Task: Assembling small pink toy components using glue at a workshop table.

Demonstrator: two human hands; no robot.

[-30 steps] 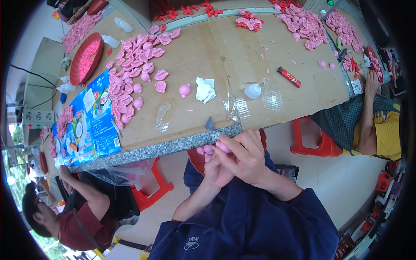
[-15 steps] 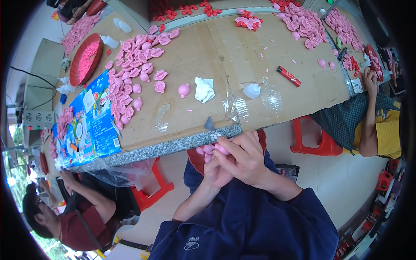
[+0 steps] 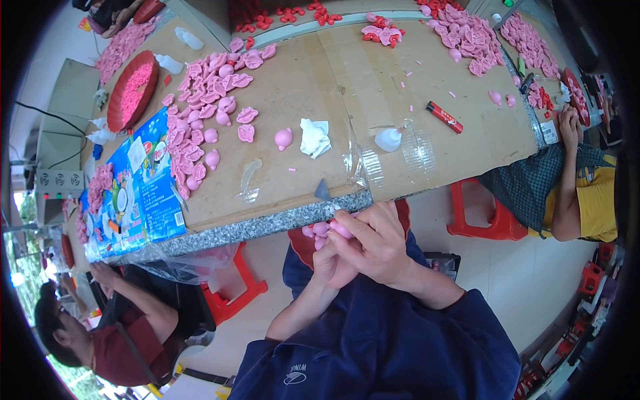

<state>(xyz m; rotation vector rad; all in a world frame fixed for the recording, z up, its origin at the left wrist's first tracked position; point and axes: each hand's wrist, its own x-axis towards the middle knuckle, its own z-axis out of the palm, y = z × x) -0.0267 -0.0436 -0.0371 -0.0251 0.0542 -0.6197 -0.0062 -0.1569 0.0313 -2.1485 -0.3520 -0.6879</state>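
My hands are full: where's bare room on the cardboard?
Bare cardboard lies behind the white tissue, right of the left pink pile, and between the red tube and the front edge. Crowded: that pile and the back-right pile.

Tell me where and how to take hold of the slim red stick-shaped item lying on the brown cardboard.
Probably pinch the slim red stick-shaped item at mid-length, coming from above with fingertips on its two long sides: it lies flat and slanted on the brown cardboard, much longer than wide.
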